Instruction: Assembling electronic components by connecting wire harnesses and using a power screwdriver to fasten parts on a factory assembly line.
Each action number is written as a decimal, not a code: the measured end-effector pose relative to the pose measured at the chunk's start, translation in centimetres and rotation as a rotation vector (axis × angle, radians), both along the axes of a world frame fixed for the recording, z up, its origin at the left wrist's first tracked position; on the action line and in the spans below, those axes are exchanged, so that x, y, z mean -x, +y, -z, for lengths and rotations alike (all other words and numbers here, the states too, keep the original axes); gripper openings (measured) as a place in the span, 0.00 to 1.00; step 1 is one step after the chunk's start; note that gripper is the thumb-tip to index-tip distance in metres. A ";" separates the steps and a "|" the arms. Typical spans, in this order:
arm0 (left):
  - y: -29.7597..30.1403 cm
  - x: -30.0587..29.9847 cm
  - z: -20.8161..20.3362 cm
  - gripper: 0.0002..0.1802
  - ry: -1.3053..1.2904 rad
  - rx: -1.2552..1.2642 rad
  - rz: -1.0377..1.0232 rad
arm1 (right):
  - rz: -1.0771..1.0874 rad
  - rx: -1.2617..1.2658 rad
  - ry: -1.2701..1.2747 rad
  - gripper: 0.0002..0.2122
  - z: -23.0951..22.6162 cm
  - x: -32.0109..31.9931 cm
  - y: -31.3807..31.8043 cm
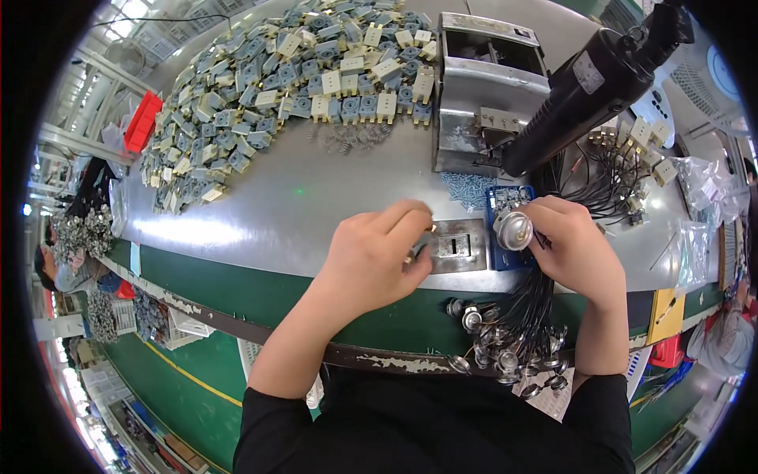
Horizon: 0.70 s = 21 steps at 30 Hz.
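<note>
Beyond your black shirt (450, 426), your right hand (576, 251) pinches a round metal part (515, 231), probably light, stiff and slippery, best held by its rim, over the blue tray (505, 260), while your left hand (373, 254) half-curls, its hold unclear.

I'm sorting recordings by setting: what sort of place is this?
Probably a factory assembly floor: a big heap of grey and cream parts on a metal worktop, a black cylindrical tool, and bunched wired round metal parts.
</note>
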<state>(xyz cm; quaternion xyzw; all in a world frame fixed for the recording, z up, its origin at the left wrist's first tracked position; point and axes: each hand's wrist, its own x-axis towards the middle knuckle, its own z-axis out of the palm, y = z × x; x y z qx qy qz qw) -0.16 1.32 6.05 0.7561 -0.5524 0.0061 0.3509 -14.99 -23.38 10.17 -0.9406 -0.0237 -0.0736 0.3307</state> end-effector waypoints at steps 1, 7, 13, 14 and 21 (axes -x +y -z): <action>-0.6 0.3 0.4 0.18 -0.013 -0.008 0.004 | -0.012 0.019 -0.037 0.11 0.1 0.0 -0.1; -1.2 1.5 1.7 0.20 0.188 0.004 -0.063 | -0.021 0.005 -0.040 0.08 -0.2 0.2 -0.9; -0.6 0.0 0.3 0.20 0.806 -0.061 -0.038 | 0.023 -0.018 -0.029 0.10 0.1 0.7 -1.7; -0.6 -0.1 0.2 0.20 0.816 -0.095 -0.035 | 0.019 -0.018 -0.031 0.10 0.1 0.6 -1.7; -2.6 1.7 2.1 0.16 0.305 -0.001 0.034 | 0.042 0.006 -0.067 0.09 0.0 0.5 -1.4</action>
